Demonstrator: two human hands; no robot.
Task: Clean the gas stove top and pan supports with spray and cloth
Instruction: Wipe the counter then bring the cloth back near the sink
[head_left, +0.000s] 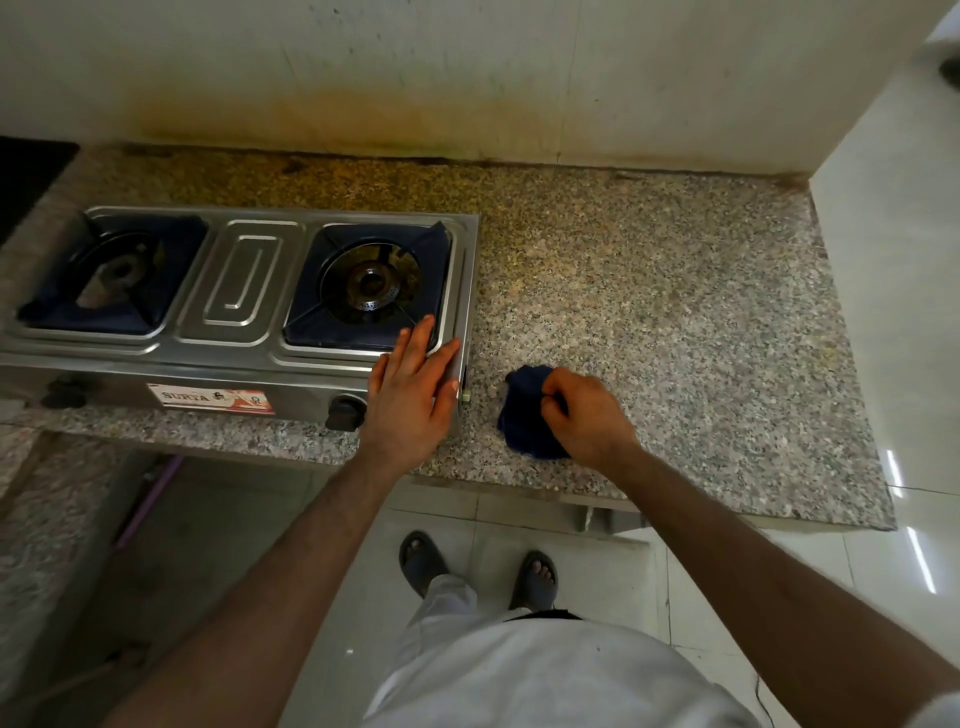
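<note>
A steel two-burner gas stove (244, 280) stands on the granite counter (649, 312) at the left. Its right burner (371, 286) sits in a dark blue pan, and the left burner (117, 273) looks partly taken apart. No pan supports or spray bottle are in view. My left hand (413, 389) lies flat, fingers apart, on the stove's front right corner. My right hand (584, 415) is closed on a crumpled dark blue cloth (524, 410) that rests on the counter just right of the stove.
A stained white wall (467, 78) runs behind the counter. Two black knobs (344, 411) stick out of the stove front. The counter ends at the right by a white tiled side wall (893, 260). My feet in sandals (423, 561) stand on pale floor tiles.
</note>
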